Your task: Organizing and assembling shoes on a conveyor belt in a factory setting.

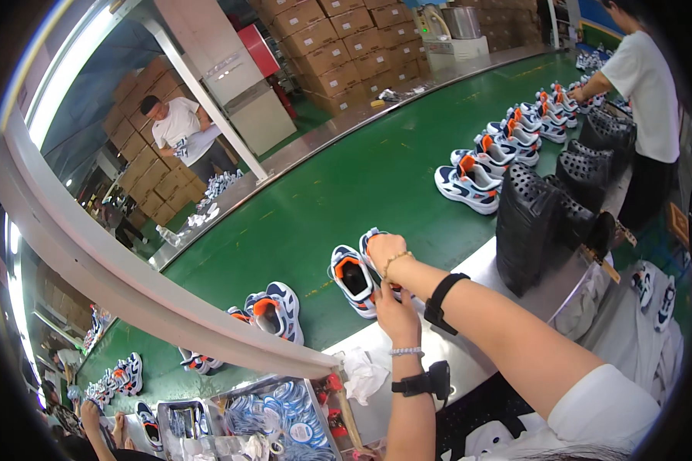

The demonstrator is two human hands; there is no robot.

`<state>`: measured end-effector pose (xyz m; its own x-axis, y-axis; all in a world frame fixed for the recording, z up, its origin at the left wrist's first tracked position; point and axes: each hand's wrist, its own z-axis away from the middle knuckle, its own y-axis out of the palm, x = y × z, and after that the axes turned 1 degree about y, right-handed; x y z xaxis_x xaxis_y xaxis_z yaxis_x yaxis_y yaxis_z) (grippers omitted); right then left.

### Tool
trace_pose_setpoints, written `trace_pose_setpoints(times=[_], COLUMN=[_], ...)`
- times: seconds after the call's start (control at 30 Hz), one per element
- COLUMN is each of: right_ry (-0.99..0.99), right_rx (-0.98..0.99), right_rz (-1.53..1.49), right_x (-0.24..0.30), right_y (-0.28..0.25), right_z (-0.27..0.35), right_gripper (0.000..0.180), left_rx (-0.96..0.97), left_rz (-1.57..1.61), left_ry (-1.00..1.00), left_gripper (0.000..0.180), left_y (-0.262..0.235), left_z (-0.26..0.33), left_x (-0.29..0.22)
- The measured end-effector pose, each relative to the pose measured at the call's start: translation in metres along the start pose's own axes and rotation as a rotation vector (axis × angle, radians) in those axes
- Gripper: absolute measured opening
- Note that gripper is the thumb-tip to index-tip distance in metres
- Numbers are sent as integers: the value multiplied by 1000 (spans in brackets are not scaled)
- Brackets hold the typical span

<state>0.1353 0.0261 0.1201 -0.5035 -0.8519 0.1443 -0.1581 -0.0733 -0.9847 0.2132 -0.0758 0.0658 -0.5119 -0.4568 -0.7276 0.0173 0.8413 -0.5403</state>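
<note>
Two white and navy sneakers with orange linings are side by side on the green conveyor belt (300, 223) in front of me. The left sneaker (353, 281) stands apart from my grip, its opening facing up. My right hand (387, 252) is closed over the front of the right sneaker (368, 237) and hides most of it. At that shoe's heel end, the fingers of my left hand (397, 313) are bent and pressed together against it. The two hands nearly meet there, and their fingertips are partly hidden. Each wrist has a bracelet and a black band.
More sneakers (469, 184) line the belt at right, beside tall black clog-like shoes (527, 223). A pale post (169, 323) crosses at left, near another sneaker pair (273, 313). Trays of blue-white tags (273, 415) and crumpled white paper (364, 374) lie near me. A co-worker (642, 84) stands at right.
</note>
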Motion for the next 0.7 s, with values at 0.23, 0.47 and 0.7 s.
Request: trace_pose_setpoints(times=[0.23,0.47,0.7], right_ry=[-190,163,163], right_rx=[-245,-95,-203], right_rz=[-907,-1021,-1073], right_x=[-71,-184,-210], right_y=[-22,-11,-6], right_z=[96,236,262], right_gripper=[21,25,22], left_rx=[220,152,-11], left_rz=[236,27,-474], left_ry=[-42,138,266], left_gripper=[34,23,22], left_y=[-18,-30,-20], left_z=[-20,14,35], left_x=[21,-5,-25])
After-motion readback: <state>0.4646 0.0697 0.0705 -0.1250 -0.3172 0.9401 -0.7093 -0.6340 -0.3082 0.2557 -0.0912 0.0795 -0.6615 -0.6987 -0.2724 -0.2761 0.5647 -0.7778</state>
